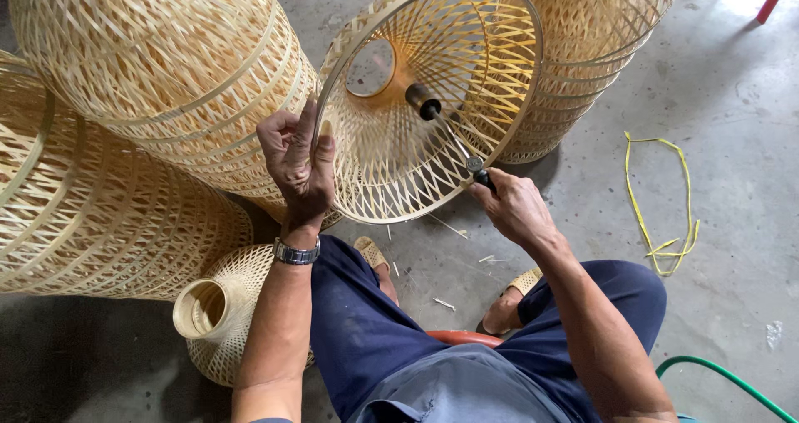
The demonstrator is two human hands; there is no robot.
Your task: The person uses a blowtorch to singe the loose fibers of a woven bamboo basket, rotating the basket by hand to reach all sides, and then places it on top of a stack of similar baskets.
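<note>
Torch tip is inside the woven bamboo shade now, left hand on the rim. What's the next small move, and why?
Probably sweep the torch slowly along the inner weave. Its nozzle points into the bamboo shade, held by the right hand, while the left hand steadies the rim; loose fibres show on the lattice.

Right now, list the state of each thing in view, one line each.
Woven bamboo lampshade: tipped on its side, open mouth facing the camera.
Left hand: gripping the lampshade's rim.
Right hand: closed on a dark-handled tool.
Dark-handled tool: poked inside the lampshade.
Small bamboo shade: lying on its side on the floor.
Yellow strap: loose on the concrete floor.
Green hose: lying curved on the floor.
</note>
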